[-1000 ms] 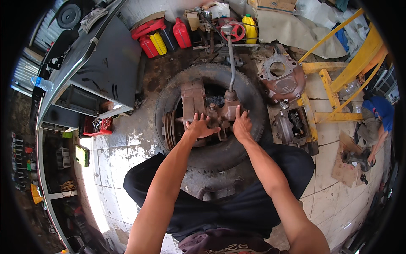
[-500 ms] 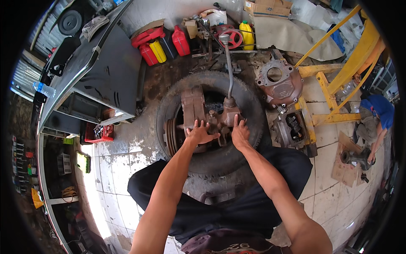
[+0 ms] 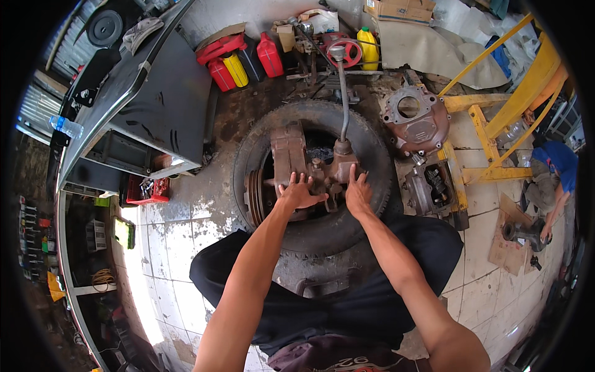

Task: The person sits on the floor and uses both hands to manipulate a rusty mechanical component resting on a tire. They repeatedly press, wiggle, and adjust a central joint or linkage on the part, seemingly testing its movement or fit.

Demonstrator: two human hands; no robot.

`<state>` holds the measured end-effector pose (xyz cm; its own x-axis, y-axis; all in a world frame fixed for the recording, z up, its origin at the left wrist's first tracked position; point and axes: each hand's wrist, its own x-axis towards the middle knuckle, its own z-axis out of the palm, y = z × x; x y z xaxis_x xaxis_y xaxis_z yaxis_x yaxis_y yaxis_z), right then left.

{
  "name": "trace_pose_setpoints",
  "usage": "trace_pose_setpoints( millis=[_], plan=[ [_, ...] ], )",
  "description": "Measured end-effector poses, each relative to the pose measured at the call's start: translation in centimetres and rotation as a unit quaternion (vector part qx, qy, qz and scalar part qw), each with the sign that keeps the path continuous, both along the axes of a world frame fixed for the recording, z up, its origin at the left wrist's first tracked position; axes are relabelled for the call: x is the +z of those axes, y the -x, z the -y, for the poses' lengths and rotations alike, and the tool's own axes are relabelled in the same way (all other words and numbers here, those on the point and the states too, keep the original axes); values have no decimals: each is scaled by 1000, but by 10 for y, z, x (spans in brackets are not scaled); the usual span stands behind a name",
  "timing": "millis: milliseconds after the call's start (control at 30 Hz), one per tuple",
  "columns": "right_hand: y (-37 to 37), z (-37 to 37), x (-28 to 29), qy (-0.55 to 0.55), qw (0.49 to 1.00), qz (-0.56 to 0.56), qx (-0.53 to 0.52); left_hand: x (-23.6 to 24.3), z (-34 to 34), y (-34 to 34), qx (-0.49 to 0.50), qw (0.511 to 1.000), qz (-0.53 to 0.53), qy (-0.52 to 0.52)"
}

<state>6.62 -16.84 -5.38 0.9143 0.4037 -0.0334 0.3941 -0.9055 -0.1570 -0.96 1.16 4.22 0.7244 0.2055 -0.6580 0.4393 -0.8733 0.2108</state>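
A rusty brown gearbox [image 3: 288, 149] rests inside a black tyre [image 3: 260, 130] in front of me. My left hand [image 3: 299, 193] lies on the near side of its housing with fingers spread, holding nothing. On the right, my right hand [image 3: 357, 193] rests its outstretched fingers against the shift lever's housing [image 3: 342, 167]. The long metal gear lever [image 3: 343, 93] stands up from that housing, tipped slightly and topped by a round knob. At the gearbox's left end sits a grooved round drum [image 3: 255, 198]. Parts under my palms are hidden.
Right of the tyre lie a bell housing [image 3: 416, 121] and an open gear casing [image 3: 429, 189], beside a yellow steel frame [image 3: 486, 139]. A co-worker [image 3: 555, 164] handles a metal part on cardboard at far right. Left stand a grey cabinet [image 3: 167, 93] and a red crate [image 3: 149, 191].
The whole view has shifted slightly, so things appear a little further right. Both hands stay on the gearbox in nearly the same pose.
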Motion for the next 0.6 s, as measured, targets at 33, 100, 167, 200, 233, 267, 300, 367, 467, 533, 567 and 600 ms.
trace_pose_setpoints(
  millis=[33,100,167,200,233,267,300,367,467,533,567,600],
  plan=[
    [11,-2,1,13,999,-34,5,0,-1,1,4,1000,-8,1],
    [6,-4,3,-5,1000,-8,-1,1,-2,1,4,1000,-20,11],
    [-12,-3,2,-17,999,29,-1,0,-2,-4,-1,1000,-12,13],
    [-12,-3,2,-18,1000,8,2,0,-2,-3,-3,1000,-5,12],
    [-10,-1,2,-20,1000,-12,6,0,-1,0,-4,1000,2,12],
    [-5,0,2,-21,999,-32,9,-5,0,6,-3,1000,0,9],
    [9,0,0,6,1000,1,5,-7,0,7,-3,1000,4,4],
    [7,0,0,7,1000,-10,10,-12,-1,7,2,1000,11,0],
    [-11,4,-6,-5,1000,27,8,-10,1,1,-3,1000,20,3],
    [-10,5,-3,-19,999,27,14,-8,0,4,-1,1000,23,1],
    [2,4,-3,13,1000,8,17,-10,-1,8,0,1000,25,-1],
    [5,3,-2,14,1000,2,11,-10,-1,6,3,1000,23,2]
  ],
)
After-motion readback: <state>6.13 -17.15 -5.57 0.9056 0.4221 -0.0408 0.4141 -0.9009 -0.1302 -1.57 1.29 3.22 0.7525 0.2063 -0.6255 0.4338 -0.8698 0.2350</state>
